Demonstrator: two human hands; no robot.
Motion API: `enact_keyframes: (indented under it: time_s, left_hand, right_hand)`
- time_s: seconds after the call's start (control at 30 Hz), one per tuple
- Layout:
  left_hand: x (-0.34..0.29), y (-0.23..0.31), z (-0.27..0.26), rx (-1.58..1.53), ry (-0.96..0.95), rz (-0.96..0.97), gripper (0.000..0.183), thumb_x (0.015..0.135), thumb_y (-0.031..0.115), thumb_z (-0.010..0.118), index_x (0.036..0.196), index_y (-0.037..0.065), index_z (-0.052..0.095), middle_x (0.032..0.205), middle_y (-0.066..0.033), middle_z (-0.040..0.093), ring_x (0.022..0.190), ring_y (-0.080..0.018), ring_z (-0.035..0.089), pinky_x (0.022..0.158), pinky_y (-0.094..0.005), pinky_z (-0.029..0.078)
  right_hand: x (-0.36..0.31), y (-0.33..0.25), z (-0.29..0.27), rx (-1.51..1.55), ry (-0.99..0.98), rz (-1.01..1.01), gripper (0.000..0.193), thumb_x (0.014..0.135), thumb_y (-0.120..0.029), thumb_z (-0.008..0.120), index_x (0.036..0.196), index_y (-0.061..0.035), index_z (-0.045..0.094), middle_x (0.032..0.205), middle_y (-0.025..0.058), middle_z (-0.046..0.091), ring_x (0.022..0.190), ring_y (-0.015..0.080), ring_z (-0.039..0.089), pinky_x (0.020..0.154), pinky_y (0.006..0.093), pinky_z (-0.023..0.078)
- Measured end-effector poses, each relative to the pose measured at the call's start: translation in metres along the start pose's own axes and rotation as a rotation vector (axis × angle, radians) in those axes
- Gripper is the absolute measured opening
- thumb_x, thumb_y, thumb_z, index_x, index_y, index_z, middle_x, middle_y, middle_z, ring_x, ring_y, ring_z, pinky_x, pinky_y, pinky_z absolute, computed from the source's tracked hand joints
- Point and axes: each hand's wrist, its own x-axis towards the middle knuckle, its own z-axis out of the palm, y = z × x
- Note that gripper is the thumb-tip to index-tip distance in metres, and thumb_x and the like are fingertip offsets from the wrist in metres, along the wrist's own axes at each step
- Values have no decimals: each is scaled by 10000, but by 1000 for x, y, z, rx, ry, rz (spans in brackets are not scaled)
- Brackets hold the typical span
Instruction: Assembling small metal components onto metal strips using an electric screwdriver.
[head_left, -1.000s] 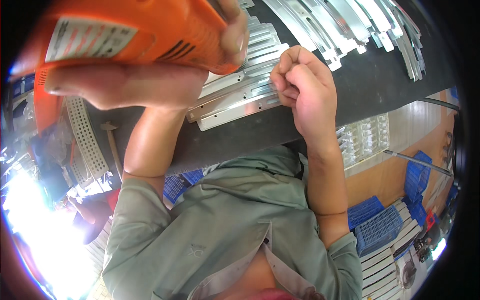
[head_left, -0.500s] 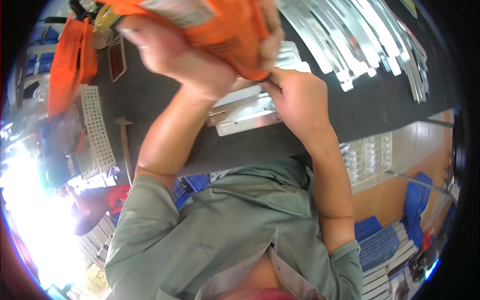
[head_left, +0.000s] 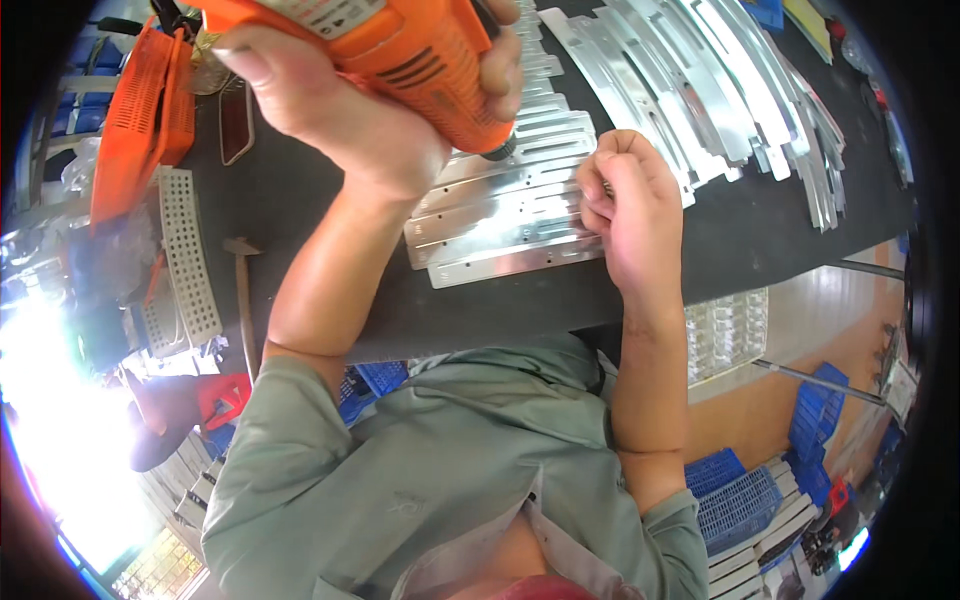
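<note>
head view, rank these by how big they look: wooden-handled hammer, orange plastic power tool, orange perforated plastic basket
1. Orange plastic power tool, cut off by the frame; nearness to the camera enlarges it
2. Orange perforated plastic basket
3. Wooden-handled hammer

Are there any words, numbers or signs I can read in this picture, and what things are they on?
None that I can quote.
Pale label on the orange power tool in the left hand: small print, too small to read.
Faint mark on the chest of the grey-green shirt: too blurred to read.
Metal strips: tiny marks near their left ends, too small to tell if they are letters.
</note>
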Motion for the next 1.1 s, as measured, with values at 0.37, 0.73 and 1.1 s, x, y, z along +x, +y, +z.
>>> enact_keyframes:
  time_s: [0.37,0.73,1.1]
  left_hand:
    - [11,-17,-37,333,-440,46,1336,401,1169,294,921,-35,554,657,-74,562,593,-202,566,540,-335,449]
    - [1,-21,-16,127,-66,-55,1320,512,1146,213,871,-65,594,597,-144,563,500,-260,555,483,-331,470]
    - [11,0,0,355,22,138,1181,761,1023,176,960,-57,612,606,-154,586,418,-220,516,420,-330,469]
  right_hand:
    - [-10,1,-6,-59,-60,58,136,901,-33,474,883,-17,608,704,-2,543,557,28,352,471,222,259]
    - [0,10,10,-1006,-23,-374,131,898,-127,653,951,-32,727,724,141,698,671,293,700,634,413,537]
    - [20,19,24,-1343,-175,-488,143,922,-214,677,909,-91,749,766,125,715,749,346,706,683,463,540]
